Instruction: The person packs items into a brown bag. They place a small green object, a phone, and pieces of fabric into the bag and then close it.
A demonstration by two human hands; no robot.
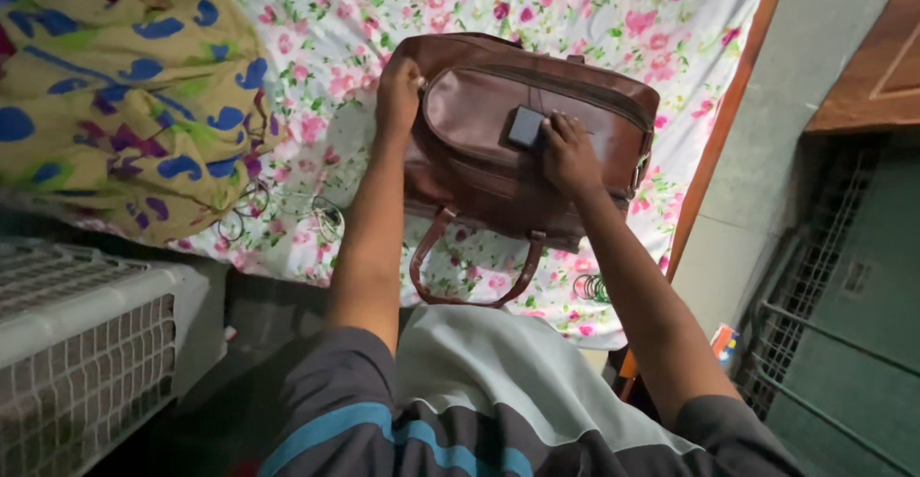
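Nearest the camera: the person's torso in a grey shirt with blue stripes [450,410], both forearms extending forward to the bed [316,17].

Position of the item: a brown leather handbag [479,166] lies on its side on the floral bedsheet [575,8], its two carry handles [470,271] looped toward the person near the bed's edge.

Left hand [397,94]: closed over the bag's upper left corner, fingers curled around the edge.

Right hand [569,156]: fingers pinching a small dark rectangular object [525,125], held against the bag's front pocket flap. What the object is cannot be told.

Handling, as judged: the leather appears soft and pliable, with a smooth, slightly glossy face that may slip under a flat palm. The body will likely sag if lifted by one corner. Firmest holds: the two handles, or the stitched seams at the corners.

Surroundings: a yellow cloth with blue patches [125,94] lies bunched to the left on the bed. A white lattice-sided unit [86,343] stands at the lower left. A metal grille [824,276] is at the right.
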